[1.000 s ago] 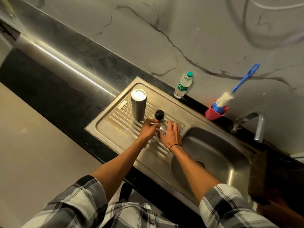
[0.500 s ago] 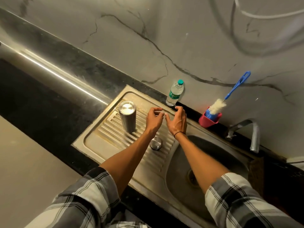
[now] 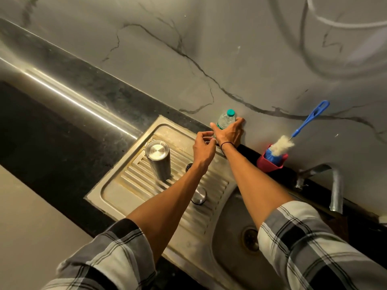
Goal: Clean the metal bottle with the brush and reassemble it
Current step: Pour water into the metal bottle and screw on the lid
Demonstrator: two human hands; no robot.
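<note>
The metal bottle stands on the ribbed drainboard, its flat shiny end up. A round metal lid lies on the ribs near the basin. A small black part shows just past my left forearm, mostly hidden. The blue-handled brush with white bristles rests in a red holder against the wall. My right hand wraps a clear plastic water bottle with a green cap at the wall. My left hand hovers beside it, fingers curled and apart, holding nothing.
The steel sink basin with its drain lies at lower right. A metal tap reaches over it from the back. Black stone counter runs to the left, and the marble wall rises close behind.
Both hands left the lid on the drainboard and moved up towards the wall. My right hand closed around the plastic water bottle. The camera has shifted.
</note>
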